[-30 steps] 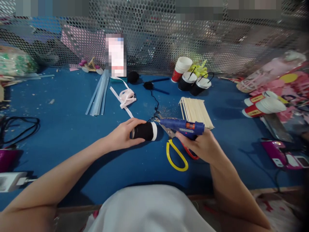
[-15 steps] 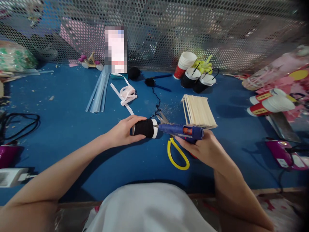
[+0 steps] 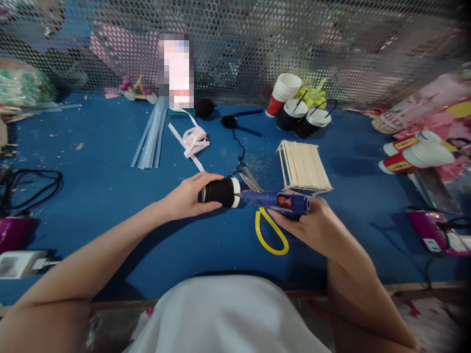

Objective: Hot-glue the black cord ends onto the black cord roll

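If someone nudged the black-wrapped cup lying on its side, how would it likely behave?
The black-wrapped cup would probably roll, since its side is round. It's likely light, resembling the stacked paper cups farther back. Its yarn-like wrapping probably isn't slippery.

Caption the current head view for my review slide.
The left hand holds a black-wrapped cup on its side while the right hand points a blue glue gun at its white end.

a blue table bears scissors and ribbon.
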{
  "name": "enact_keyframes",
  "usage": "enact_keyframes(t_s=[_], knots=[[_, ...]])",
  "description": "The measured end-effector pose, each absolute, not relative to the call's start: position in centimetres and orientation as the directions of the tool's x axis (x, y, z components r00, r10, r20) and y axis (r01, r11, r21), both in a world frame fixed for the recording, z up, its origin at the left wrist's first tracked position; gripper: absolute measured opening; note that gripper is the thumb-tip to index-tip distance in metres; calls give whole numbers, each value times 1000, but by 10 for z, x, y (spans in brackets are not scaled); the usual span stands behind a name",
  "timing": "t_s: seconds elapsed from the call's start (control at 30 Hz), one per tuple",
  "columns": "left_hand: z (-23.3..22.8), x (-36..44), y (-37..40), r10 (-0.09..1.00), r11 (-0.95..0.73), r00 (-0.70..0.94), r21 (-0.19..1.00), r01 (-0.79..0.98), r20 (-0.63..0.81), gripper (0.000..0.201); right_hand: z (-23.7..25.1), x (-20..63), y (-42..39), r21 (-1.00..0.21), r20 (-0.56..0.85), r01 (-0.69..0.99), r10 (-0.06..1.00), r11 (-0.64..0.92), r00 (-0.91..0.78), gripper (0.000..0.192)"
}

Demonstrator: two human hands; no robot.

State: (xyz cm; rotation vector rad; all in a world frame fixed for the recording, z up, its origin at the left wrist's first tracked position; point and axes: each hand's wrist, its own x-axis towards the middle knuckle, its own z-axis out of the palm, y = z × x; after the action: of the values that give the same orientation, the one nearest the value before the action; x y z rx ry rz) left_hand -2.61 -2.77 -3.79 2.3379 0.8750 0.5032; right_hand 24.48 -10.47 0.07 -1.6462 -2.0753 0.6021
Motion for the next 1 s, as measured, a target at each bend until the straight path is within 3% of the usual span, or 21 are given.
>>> enact_keyframes(t_s=[0.4, 1.0], knots=[[-39, -26, -28, 701, -603, 699, 640, 476, 141, 51, 3, 243, -107, -583, 44, 787, 975, 201, -216, 11], [-37, -26, -31, 634, -645, 751, 661, 383, 184, 52, 3, 245, -107, -599, 46, 788, 988, 143, -145, 20]])
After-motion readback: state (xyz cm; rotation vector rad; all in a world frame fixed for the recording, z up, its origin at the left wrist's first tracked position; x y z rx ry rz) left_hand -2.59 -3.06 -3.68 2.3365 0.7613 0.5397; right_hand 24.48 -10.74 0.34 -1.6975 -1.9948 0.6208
